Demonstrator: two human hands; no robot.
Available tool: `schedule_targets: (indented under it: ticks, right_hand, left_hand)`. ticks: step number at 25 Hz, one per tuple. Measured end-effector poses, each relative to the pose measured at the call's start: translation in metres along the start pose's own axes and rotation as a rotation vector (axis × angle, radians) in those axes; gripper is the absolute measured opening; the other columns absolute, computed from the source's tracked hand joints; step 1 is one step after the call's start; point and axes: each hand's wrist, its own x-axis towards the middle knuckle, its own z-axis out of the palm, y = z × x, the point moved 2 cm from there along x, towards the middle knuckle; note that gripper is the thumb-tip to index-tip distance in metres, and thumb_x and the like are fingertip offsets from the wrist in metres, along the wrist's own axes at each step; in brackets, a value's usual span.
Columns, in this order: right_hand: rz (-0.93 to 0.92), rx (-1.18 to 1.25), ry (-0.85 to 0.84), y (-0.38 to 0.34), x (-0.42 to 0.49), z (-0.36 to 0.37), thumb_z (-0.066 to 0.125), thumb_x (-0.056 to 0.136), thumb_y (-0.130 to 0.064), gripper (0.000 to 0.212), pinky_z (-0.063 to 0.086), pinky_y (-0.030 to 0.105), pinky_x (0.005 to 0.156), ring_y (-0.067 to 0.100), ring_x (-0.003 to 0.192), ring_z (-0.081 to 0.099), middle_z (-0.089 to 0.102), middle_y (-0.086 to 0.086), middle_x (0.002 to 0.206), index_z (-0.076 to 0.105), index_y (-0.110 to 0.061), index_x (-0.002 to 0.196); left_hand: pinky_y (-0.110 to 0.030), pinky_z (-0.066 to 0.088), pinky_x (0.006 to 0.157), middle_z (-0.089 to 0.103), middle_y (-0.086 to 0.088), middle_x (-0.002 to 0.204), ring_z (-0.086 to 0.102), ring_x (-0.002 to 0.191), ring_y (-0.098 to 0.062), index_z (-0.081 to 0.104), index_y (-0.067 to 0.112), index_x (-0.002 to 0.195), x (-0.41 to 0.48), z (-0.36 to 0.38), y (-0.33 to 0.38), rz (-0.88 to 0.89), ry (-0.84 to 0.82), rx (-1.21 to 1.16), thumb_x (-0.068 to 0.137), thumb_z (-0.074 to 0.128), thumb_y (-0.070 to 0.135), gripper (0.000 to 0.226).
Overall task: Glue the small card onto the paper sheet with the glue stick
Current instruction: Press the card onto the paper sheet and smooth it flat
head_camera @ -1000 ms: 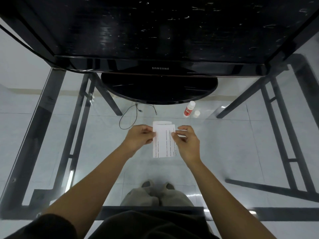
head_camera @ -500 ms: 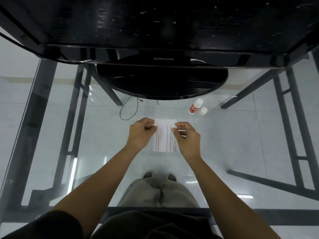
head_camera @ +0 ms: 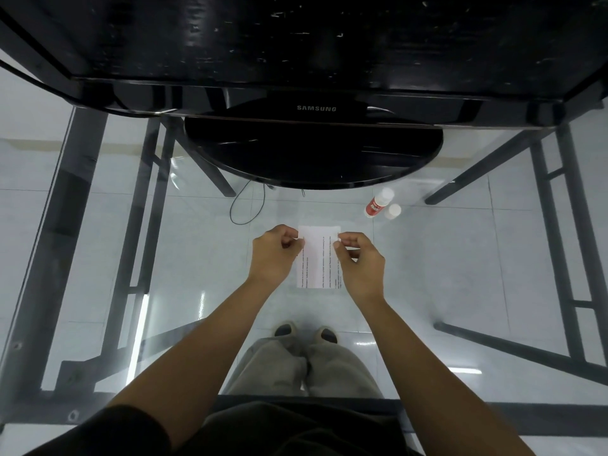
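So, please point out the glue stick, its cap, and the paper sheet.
glue stick (head_camera: pixel 375 205): head view, on its red label.
cap (head_camera: pixel 392 211): head view, on its white top.
paper sheet (head_camera: pixel 318 258): head view, on its printed middle.

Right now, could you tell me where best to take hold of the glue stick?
Grip the glue stick around its red-labelled middle, coming from the near right. It lies tilted on the glass table, its loose cap close beside it, so I would probably avoid the exposed far end.
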Motion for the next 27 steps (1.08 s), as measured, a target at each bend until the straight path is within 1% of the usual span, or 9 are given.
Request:
schedule_targets:
  ticks: [6,9,12,17,19,22,24,26,27]
  right_hand:
    - [0.004,-0.012,0.013,0.002,0.002,0.002,0.059,0.089,-0.022,0.013,0.041,-0.001,0.058,0.005,0.072,0.056,0.067,0.001,0.108,0.061,-0.016,0.101]
    - [0.0,-0.017,0.034,0.001,0.002,0.004,0.059,0.089,-0.022,0.013,0.043,0.0,0.058,0.003,0.07,0.056,0.068,0.001,0.108,0.062,-0.017,0.1]
    - [-0.007,-0.049,0.044,0.0,0.001,0.005,0.06,0.089,-0.024,0.013,0.043,0.004,0.056,0.007,0.074,0.058,0.068,0.001,0.109,0.062,-0.017,0.101]
    - [-0.05,-0.123,0.057,-0.002,0.0,0.005,0.061,0.088,-0.023,0.017,0.038,0.001,0.059,0.017,0.082,0.064,0.068,0.004,0.112,0.063,-0.013,0.102]
    - [-0.071,-0.16,0.063,-0.002,0.0,0.005,0.061,0.088,-0.022,0.019,0.036,0.0,0.06,0.019,0.083,0.065,0.067,0.006,0.112,0.063,-0.012,0.103]
    - [-0.095,-0.249,0.063,-0.002,-0.001,0.006,0.06,0.089,-0.023,0.02,0.033,-0.002,0.056,0.015,0.076,0.06,0.065,0.007,0.111,0.062,-0.013,0.107]
    - [-0.109,-0.329,0.043,-0.001,-0.001,0.005,0.057,0.091,-0.025,0.023,0.036,0.002,0.06,0.017,0.077,0.058,0.06,0.008,0.114,0.059,-0.015,0.112]
    - [-0.183,-0.473,-0.027,0.001,-0.002,0.007,0.059,0.089,-0.023,0.032,0.048,0.016,0.073,0.023,0.09,0.059,0.054,0.01,0.121,0.054,-0.016,0.119]
    - [-0.241,-0.577,-0.084,0.002,-0.002,0.009,0.063,0.086,-0.021,0.04,0.05,0.025,0.081,0.026,0.098,0.057,0.051,0.011,0.125,0.05,-0.015,0.123]
  left_hand:
    - [0.001,0.04,0.055,0.072,-0.009,0.091,0.061,0.073,-0.012,0.063,0.007,0.095,-0.001,0.002,0.002,-0.004,0.029,0.028,0.086,0.063,0.015,0.013]
    - [0.0,0.041,0.054,0.072,-0.01,0.092,0.061,0.073,-0.013,0.063,0.006,0.096,-0.002,0.003,0.004,-0.008,0.039,0.042,0.086,0.063,0.016,0.014]
    - [0.0,0.041,0.052,0.072,-0.01,0.091,0.058,0.071,-0.011,0.063,0.006,0.096,-0.003,0.005,0.006,-0.012,0.053,0.056,0.086,0.062,0.015,0.014]
    - [-0.006,0.038,0.051,0.071,-0.01,0.094,0.058,0.071,-0.012,0.062,0.005,0.1,-0.004,0.009,0.008,-0.022,0.078,0.064,0.086,0.061,0.013,0.016]
    - [-0.008,0.038,0.048,0.07,-0.008,0.089,0.058,0.067,-0.012,0.059,0.005,0.103,-0.005,0.011,0.008,-0.029,0.079,0.061,0.087,0.06,0.015,0.018]
    - [-0.009,0.038,0.042,0.066,-0.002,0.075,0.055,0.057,-0.007,0.051,0.006,0.107,-0.004,0.012,0.007,-0.037,0.079,0.068,0.089,0.058,0.016,0.022]
    - [-0.01,0.037,0.044,0.063,-0.004,0.077,0.054,0.059,-0.009,0.047,0.008,0.109,-0.006,0.014,0.007,-0.038,0.091,0.072,0.089,0.058,0.016,0.024]
    - [-0.012,0.041,0.05,0.058,-0.006,0.092,0.055,0.069,-0.015,0.047,0.014,0.11,-0.01,0.014,0.007,0.028,0.122,0.137,0.089,0.058,0.018,0.024]
    - [-0.019,0.048,0.055,0.057,-0.007,0.099,0.056,0.076,-0.019,0.049,0.016,0.113,-0.013,0.014,0.006,0.09,0.136,0.197,0.09,0.057,0.019,0.024]
